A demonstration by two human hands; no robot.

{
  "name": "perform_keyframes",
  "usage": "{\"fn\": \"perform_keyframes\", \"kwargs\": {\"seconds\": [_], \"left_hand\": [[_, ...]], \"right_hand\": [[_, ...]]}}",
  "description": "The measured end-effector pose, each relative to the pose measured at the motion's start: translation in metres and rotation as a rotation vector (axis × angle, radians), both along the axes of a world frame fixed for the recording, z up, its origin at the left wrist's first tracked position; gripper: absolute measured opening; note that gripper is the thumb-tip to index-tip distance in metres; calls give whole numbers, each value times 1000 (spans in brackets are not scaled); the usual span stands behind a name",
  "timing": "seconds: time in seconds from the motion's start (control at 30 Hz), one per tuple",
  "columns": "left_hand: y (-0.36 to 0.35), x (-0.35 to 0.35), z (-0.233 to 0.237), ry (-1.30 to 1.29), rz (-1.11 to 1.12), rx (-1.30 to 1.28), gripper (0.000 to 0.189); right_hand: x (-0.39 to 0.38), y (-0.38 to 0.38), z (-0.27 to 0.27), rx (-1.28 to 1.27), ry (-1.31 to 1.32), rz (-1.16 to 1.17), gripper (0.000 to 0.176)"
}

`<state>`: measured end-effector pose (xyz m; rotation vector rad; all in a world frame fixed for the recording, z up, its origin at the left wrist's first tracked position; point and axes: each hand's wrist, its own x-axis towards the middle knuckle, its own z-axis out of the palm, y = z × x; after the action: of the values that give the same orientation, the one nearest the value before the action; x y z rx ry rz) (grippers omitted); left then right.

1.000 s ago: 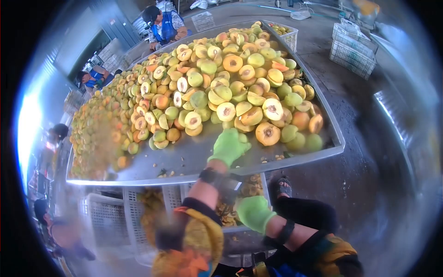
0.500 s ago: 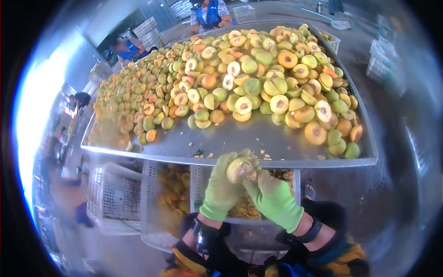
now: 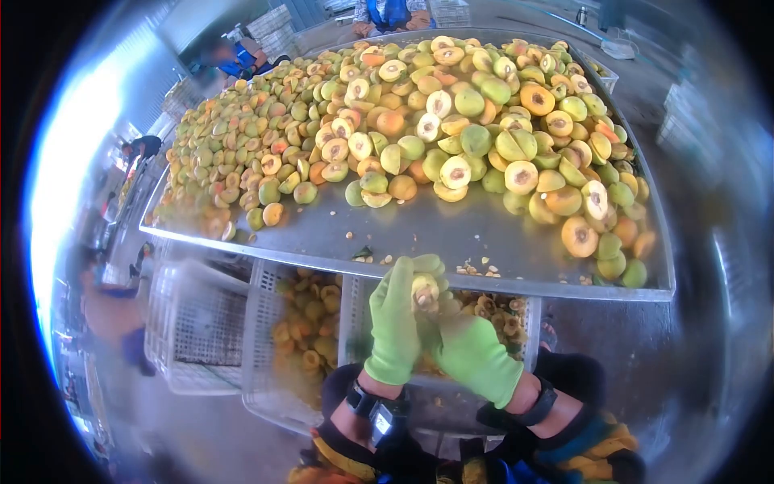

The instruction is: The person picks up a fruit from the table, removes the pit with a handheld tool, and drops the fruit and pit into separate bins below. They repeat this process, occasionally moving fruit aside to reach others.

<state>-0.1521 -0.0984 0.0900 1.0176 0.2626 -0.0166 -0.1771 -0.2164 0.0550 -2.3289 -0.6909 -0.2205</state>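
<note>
One long, grey, shiny metal table (image 3: 516, 230) bears a heap of yellow-green and orange round fruit (image 3: 472, 137), many cut in half with pale or brown centres showing, too many to count. Two hands in bright green fabric gloves meet at the table's near edge. The left hand (image 3: 393, 335) grips one pale yellow piece of fruit (image 3: 425, 292), its cut side facing the wearer; the right hand (image 3: 482, 359) is curled close against it, its fingertips hidden, so whether it holds anything cannot be told. Each wrist has one black band; the left also carries a small device (image 3: 384, 421).

Below the table's near edge are three white plastic crates: the leftmost (image 3: 201, 331) with slotted walls, a middle one (image 3: 256, 323) with yellow-orange fruit inside, and a right one (image 3: 534, 327) with small brownish pieces, partly covered by the hands. Small pale scraps (image 3: 485, 266) lie along the table's near edge.

Beyond the table's far side are two people in blue (image 3: 393, 14), one cut off by the frame; one metal flask (image 3: 581, 15) stands past its far right corner.
</note>
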Motion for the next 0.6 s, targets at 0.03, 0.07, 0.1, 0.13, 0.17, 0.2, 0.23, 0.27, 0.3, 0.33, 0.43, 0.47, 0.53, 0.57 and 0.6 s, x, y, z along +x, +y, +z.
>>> {"fn": "perform_keyframes", "kwargs": {"seconds": [0.03, 0.07, 0.1, 0.13, 0.17, 0.2, 0.23, 0.27, 0.3, 0.33, 0.43, 0.47, 0.53, 0.57, 0.6], "left_hand": [[2, 0, 2, 9, -15, 47, 45], [5, 1, 4, 18, -29, 95, 44], [10, 2, 5, 21, -31, 99, 44], [15, 4, 6, 21, -155, 93, 43], [18, 6, 6, 21, -277, 84, 43], [21, 8, 3, 30, -274, 82, 43], [24, 11, -4, -51, -327, 178, 43], [23, 13, -7, -137, -383, 273, 43], [19, 12, -5, -134, -387, 270, 43], [11, 10, 0, -17, -301, 230, 42], [0, 7, -3, 126, -186, 103, 41], [1, 7, -5, 138, -148, 17, 40], [9, 12, -9, 113, -218, 8, 39], [11, 14, -9, 86, -294, -5, 38], [9, 15, -6, 83, -297, -3, 38]], "right_hand": [[-2, 2, 8, 107, 69, -35, 22], [-4, 2, 15, 216, 138, -69, 25], [-4, -2, 19, 220, 141, -72, 25], [-3, -9, 23, 274, 278, 11, 30], [0, -16, 28, 326, 415, 96, 35], [4, -22, 38, 342, 663, 110, 35], [3, -22, 34, 343, 671, 109, 35], [4, -21, 27, 321, 576, 101, 35], [5, -21, 20, 295, 480, 92, 35], [7, -21, 11, 293, 482, 86, 35], [5, -23, 1, 256, 195, 77, 31], [10, -27, 19, 221, 477, 97, 30], [17, -32, 51, 249, 972, 125, 29], [16, -28, 30, 251, 968, 127, 29], [14, -21, -11, 152, 284, 148, 31]]}}
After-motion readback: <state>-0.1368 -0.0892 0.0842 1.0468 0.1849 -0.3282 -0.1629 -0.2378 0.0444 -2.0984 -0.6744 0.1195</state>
